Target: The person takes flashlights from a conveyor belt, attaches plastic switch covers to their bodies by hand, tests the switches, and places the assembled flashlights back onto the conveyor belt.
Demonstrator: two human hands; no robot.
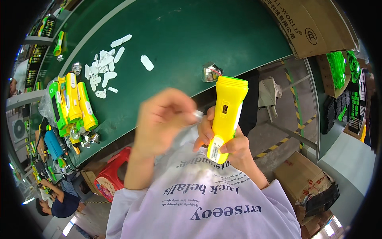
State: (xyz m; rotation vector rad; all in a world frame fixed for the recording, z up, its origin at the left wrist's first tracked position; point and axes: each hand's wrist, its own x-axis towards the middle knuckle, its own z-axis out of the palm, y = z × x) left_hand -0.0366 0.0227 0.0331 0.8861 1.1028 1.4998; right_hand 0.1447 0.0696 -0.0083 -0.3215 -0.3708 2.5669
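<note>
Flashlight (227, 120) — smooth plastic, fairly glossy

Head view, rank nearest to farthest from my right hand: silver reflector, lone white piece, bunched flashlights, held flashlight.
1. Held flashlight, in your right hand.
2. Silver reflector, by its top.
3. Lone white piece, farther left.
4. Bunched flashlights, far left.

A green table (175, 28) carries a loose heap of white plastic pieces (106, 63). Right of the heap lies a single white oval piece (147, 63); well to the heap's right, a silver reflector cup (209, 72) sits by the near edge. Left of the heap and nearer the person, yellow and green flashlight bodies (75, 103) lie piled together.
</note>
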